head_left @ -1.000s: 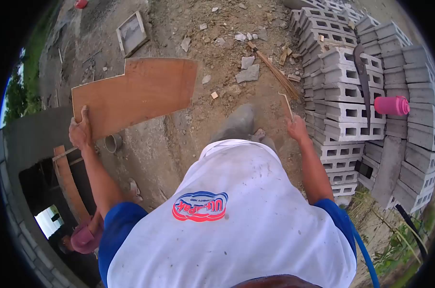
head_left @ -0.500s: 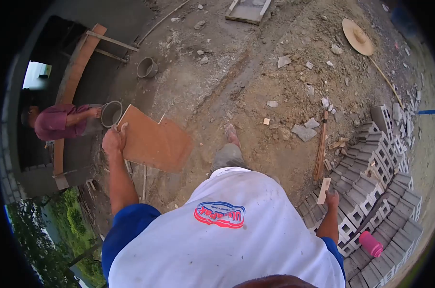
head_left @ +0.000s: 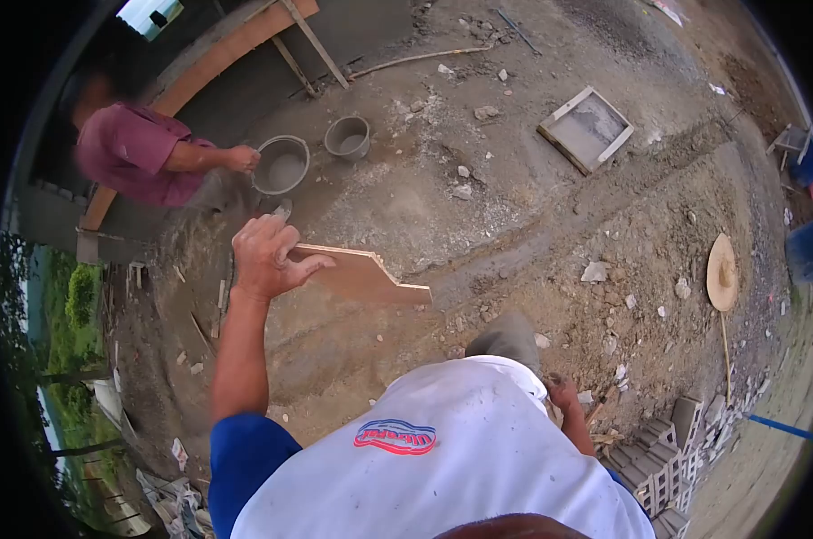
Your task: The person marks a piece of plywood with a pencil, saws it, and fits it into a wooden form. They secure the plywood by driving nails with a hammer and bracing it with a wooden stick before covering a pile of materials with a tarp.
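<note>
One board (head_left: 357, 277) hangs over the ground (head_left: 334, 350) in front of the person, and the left hand (head_left: 270, 259) has it by one end. That grip is closed, with the thumb on the side of the board near the body. From the grip, the long way of the board runs off to the person's right and a little back toward the body. Its thin edge shows on top, so it looks tipped up on its side, not lying flat. The free end has a step cut in it and is just ahead of the leg (head_left: 505, 340).

The left hand is the near one, as it touches the board. The right hand (head_left: 563, 393) is down by the hem of the shirt (head_left: 442, 431), well apart from the free end, with the leg between them. I cannot tell if the right grip is open or has something in it.

Past the left hand, a co-worker (head_left: 137, 153) has a hand at the rim of a bucket (head_left: 273, 187). A second bucket (head_left: 348, 151) sits just beside it.
</note>
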Demonstrator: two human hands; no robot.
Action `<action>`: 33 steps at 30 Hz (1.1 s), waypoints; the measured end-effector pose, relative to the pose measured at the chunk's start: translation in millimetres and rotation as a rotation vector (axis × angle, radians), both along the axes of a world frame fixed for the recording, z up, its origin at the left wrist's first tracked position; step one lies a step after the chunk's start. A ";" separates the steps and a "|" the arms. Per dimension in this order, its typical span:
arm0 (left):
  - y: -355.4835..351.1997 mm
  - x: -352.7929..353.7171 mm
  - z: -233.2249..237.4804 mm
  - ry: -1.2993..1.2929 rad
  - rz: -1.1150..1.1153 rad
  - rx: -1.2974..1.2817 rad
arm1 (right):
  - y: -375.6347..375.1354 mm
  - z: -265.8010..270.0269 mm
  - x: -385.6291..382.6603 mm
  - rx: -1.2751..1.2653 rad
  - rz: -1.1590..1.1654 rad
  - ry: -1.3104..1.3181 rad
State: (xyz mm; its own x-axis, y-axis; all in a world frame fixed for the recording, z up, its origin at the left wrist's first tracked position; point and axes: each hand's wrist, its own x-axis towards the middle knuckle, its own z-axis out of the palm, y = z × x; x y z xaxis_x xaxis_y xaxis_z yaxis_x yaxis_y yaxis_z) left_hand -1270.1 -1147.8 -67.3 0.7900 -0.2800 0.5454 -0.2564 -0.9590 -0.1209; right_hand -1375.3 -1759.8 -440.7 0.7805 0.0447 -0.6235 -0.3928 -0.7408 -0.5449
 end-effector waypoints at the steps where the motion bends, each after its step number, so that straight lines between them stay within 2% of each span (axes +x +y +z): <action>1: 6.0 15.3 11.0 -0.048 -0.018 -0.013 | 16.8 -0.8 42.7 -0.029 0.073 0.004; 3: 18.1 43.7 30.1 -0.144 -0.057 -0.022 | 57.1 8.5 127.3 -0.078 0.215 0.008; 4: 25.0 63.1 35.5 -0.211 -0.074 -0.034 | 70.7 -12.4 169.8 -0.099 0.296 -0.072; 7: 46.6 127.8 51.1 -0.286 -0.077 -0.049 | 142.3 -31.4 314.0 0.117 0.335 -0.245; 8: 54.6 155.6 52.3 -0.292 -0.083 -0.051 | 173.3 -34.7 365.0 0.258 0.353 -0.295; 10: 69.8 221.7 51.7 -0.304 -0.106 -0.056 | 259.2 24.5 451.4 0.591 0.044 0.075; 13: 94.3 326.9 38.7 -0.215 -0.107 -0.069 | 345.5 2.2 568.8 0.754 -0.003 0.340; 14: 105.1 363.7 37.6 -0.196 -0.134 -0.093 | 374.5 -0.7 601.0 0.730 -0.002 0.385; 16: 121.9 420.5 33.8 -0.155 -0.164 -0.143 | 416.9 0.4 645.1 0.648 0.001 0.486; 19: 149.0 486.0 41.8 -0.152 -0.203 -0.179 | 458.3 0.4 700.7 0.665 -0.100 0.618; 20: 159.9 506.7 43.4 -0.166 -0.208 -0.178 | 466.3 -5.0 718.7 0.725 -0.045 0.638; 23: 203.2 570.4 34.3 -0.159 -0.239 -0.197 | 508.8 -23.1 775.7 0.699 -0.112 0.753; 26: 247.7 637.5 10.3 -0.187 -0.278 -0.220 | 557.9 -33.8 833.7 1.301 -0.477 1.141; 31: 366.3 757.1 -12.1 -0.161 -0.312 -0.277 | 663.3 -30.2 960.5 1.558 -0.726 0.996; 32: 393.9 784.7 -1.5 -0.182 -0.221 -0.281 | 681.9 -33.6 988.2 1.641 -0.788 0.987; 33: 415.8 809.4 7.4 -0.192 -0.130 -0.301 | 708.4 -20.1 1013.7 1.600 -0.845 0.895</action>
